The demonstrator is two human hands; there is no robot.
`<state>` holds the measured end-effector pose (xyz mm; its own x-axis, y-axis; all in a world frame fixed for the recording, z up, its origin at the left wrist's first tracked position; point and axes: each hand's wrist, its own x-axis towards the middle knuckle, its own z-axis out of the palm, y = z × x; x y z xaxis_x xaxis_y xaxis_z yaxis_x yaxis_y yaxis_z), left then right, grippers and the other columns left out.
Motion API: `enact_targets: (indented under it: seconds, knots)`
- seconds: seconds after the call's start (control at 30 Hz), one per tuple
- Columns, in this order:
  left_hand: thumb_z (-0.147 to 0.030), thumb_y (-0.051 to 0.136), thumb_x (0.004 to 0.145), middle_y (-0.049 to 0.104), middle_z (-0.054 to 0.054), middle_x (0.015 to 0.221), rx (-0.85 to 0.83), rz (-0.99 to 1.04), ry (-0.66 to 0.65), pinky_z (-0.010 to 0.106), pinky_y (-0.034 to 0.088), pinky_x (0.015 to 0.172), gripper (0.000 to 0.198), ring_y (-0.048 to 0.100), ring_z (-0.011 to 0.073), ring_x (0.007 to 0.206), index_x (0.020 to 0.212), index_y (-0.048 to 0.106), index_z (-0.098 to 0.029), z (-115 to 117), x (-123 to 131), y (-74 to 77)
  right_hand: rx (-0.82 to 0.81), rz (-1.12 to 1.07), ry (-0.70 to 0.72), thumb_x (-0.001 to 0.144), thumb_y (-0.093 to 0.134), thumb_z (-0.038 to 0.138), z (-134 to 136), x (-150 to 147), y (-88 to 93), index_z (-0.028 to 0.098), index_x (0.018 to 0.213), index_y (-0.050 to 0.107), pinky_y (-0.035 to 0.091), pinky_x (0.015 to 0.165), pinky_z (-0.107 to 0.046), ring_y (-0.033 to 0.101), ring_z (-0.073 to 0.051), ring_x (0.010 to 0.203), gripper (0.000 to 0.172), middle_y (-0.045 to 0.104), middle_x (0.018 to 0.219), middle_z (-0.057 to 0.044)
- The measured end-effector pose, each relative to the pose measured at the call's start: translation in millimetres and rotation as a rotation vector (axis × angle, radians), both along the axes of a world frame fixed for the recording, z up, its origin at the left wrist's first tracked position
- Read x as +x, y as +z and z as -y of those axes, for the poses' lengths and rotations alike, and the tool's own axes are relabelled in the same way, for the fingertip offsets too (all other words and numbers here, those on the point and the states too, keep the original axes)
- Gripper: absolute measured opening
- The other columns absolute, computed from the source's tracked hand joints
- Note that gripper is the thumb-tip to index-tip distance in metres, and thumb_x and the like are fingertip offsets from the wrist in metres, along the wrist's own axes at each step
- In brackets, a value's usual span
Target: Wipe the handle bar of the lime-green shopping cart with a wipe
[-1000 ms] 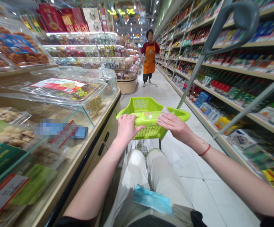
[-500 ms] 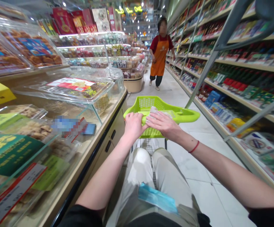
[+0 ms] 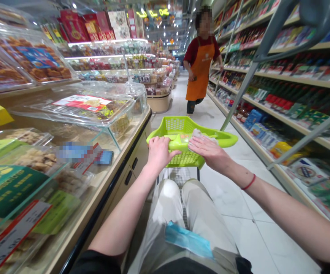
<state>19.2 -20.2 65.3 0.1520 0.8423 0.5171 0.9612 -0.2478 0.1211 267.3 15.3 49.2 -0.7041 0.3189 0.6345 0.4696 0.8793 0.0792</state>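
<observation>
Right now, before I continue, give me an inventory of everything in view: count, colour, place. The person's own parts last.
Basket: one, lime green, ahead of the knees
Handle: one, lime green, basket's near side
Tissue: one, whitish, under the right fingers
Face mask: one, light blue, on the lap
Counter: one, pale wood, left
Food packs: many, mostly clear, on the counter
Gift boxes: several, red and white, upper left
Shelving: many-tiered, beige, right
Poles: several, grey, along the shelving
Worker: one, orange apron, aisle ahead
Trousers: one pair, pale, below
Wristband: one, red, right wrist
Left hand: one, bare, on the handle
Right hand: one, bare, over the tissue
</observation>
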Motion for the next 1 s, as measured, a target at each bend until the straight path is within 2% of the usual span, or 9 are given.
enact_targets:
  seconds: [0.17,0.27,0.37,0.47,0.67,0.73,0.8,0.87,1.0]
  knots:
    - [-0.057,0.066,0.083,0.069,0.01,0.097,-0.021,0.001,0.004,0.044,0.036,0.094,0.041,0.057,0.0298,0.098,0.099,0.064,-0.019,-1,1,2.8,-0.192,-0.004,-0.072,0.096,0.046,0.016,-22,-36,26.4,0.024,0.129,0.065,0.042,0.115,-0.045,0.056,-0.022,0.131,0.039,0.065,0.135,-0.006]
    - [-0.056,0.066,0.084,0.069,0.01,0.097,-0.022,-0.002,0.012,0.044,0.036,0.094,0.039,0.057,0.0299,0.099,0.098,0.064,-0.02,-1,2,2.6,-0.308,0.008,-0.207,0.098,0.044,0.021,-34,-49,43.8,0.023,0.124,0.069,0.045,0.111,-0.043,0.06,-0.024,0.126,0.036,0.069,0.129,-0.006]
    - [-0.056,0.065,0.085,0.069,0.01,0.097,-0.012,0.004,0.007,0.044,0.036,0.094,0.04,0.058,0.0298,0.098,0.098,0.064,-0.018,-1,2,2.7,-0.382,0.024,-0.336,0.099,0.041,0.023,-38,-58,52.1,0.021,0.121,0.07,0.05,0.103,-0.041,0.065,-0.026,0.118,0.036,0.07,0.126,-0.007]
    - [-0.056,0.066,0.084,0.069,0.01,0.096,-0.017,0.01,0.004,0.043,0.036,0.093,0.041,0.058,0.0295,0.097,0.098,0.064,-0.018,0,2,4.3,-0.314,0.023,-0.321,0.097,0.043,0.018,-28,-60,43.8,0.02,0.123,0.069,0.048,0.107,-0.042,0.063,-0.025,0.122,0.036,0.068,0.129,-0.009]
    - [-0.054,0.065,0.085,0.069,0.01,0.096,-0.01,0.008,0.009,0.043,0.036,0.093,0.037,0.059,0.0294,0.097,0.095,0.064,-0.019,-2,0,3.1,-0.059,-0.023,-0.14,0.094,0.042,0.009,6,-57,2.9,0.021,0.133,0.062,0.038,0.117,-0.048,0.052,-0.021,0.135,0.045,0.061,0.139,-0.009]
    - [-0.055,0.063,0.086,0.069,0.01,0.096,-0.005,-0.003,0.005,0.043,0.037,0.093,0.038,0.059,0.0294,0.097,0.096,0.064,-0.018,-3,-1,1.4,-0.049,-0.026,-0.134,0.094,0.041,0.008,8,-59,1.2,0.022,0.134,0.061,0.038,0.117,-0.049,0.052,-0.021,0.135,0.047,0.062,0.139,-0.008]
    - [-0.055,0.062,0.087,0.069,0.01,0.097,-0.009,-0.015,0.004,0.044,0.037,0.093,0.039,0.059,0.0293,0.097,0.098,0.064,-0.018,-4,-2,0.6,-0.106,0.009,-0.16,0.093,0.043,0.009,4,-64,10.3,0.023,0.131,0.063,0.039,0.116,-0.047,0.055,-0.021,0.132,0.046,0.063,0.137,-0.007]
    - [-0.056,0.062,0.086,0.069,0.01,0.098,-0.015,-0.021,0.006,0.044,0.037,0.093,0.039,0.058,0.0293,0.096,0.098,0.064,-0.018,-4,-2,0.7,-0.206,0.065,-0.203,0.093,0.044,0.012,-3,-71,27.1,0.021,0.127,0.066,0.041,0.114,-0.044,0.057,-0.022,0.129,0.042,0.065,0.134,-0.008]
    - [-0.056,0.064,0.085,0.069,0.01,0.098,-0.019,-0.017,0.006,0.045,0.036,0.093,0.04,0.058,0.0296,0.097,0.099,0.064,-0.019,-5,-2,1.4,-0.412,0.127,-0.377,0.097,0.042,0.021,-20,-89,63.0,0.022,0.119,0.07,0.05,0.098,-0.037,0.067,-0.025,0.112,0.036,0.072,0.123,-0.009]
